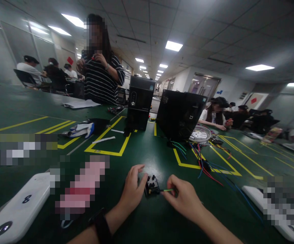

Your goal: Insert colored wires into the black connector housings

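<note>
A small black-and-white block [152, 184] with dark round parts on its face is low over the green table, between my hands. My left hand [133, 185] grips its left side, thumb near the edge and fingers curved behind; a dark band is on that wrist. My right hand [184, 194] pinches a thin green-yellow wire [167, 190] between thumb and forefinger. The wire's dark left end meets the block's lower right edge; whether it is inside the block I cannot tell.
Two black computer towers [141, 101] stand ahead. Loose coloured wires [202, 164] and a round white basket [200, 134] lie at right. White-and-blue gloves [82, 130] are at left. White devices [17, 206] flank both sides. A person in stripes [99, 79] stands across the table.
</note>
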A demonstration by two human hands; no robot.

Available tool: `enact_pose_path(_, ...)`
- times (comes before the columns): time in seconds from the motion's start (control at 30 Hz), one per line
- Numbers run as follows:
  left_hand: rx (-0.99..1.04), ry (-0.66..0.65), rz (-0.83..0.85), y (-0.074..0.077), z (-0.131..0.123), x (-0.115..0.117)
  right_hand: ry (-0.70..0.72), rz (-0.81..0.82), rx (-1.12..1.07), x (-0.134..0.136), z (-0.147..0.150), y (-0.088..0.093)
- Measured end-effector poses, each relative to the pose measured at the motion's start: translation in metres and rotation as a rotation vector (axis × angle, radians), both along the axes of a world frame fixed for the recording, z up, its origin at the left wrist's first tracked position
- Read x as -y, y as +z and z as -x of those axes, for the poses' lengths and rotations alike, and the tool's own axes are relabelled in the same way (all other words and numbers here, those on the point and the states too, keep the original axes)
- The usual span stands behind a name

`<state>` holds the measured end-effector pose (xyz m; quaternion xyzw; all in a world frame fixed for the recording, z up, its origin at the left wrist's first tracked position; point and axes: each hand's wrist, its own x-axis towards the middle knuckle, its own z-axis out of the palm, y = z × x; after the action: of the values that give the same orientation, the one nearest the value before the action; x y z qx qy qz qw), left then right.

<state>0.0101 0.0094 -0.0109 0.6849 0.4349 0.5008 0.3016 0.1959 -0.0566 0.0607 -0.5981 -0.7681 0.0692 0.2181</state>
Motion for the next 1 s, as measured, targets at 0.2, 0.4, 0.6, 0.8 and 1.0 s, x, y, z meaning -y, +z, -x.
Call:
enact_pose_path(0.2, 0.182, 0.039, 0.122, -0.005, 0.0, -0.007, 0.114, 0.061, 0.223, -0.027, 0.016, -0.01)
enact_pose_path(0.4, 0.193, 0.044, 0.17, -0.001, 0.0, -0.006, -0.056, 0.092, 0.332, -0.079, 0.004, -0.011)
enact_pose_path(0.6, 0.159, 0.024, 0.183, 0.0, 0.0, -0.005, -0.295, 0.134, 0.404, -0.15, -0.014, -0.011)
enact_pose_path(0.8, 0.103, 0.028, 0.176, 0.003, 0.0, -0.005, -0.461, 0.136, 0.42, -0.193, -0.021, -0.012)
enact_pose_path(1.0, 0.086, 0.034, 0.167, 0.001, -0.002, -0.005, -0.54, 0.065, 0.387, -0.201, -0.021, -0.015)
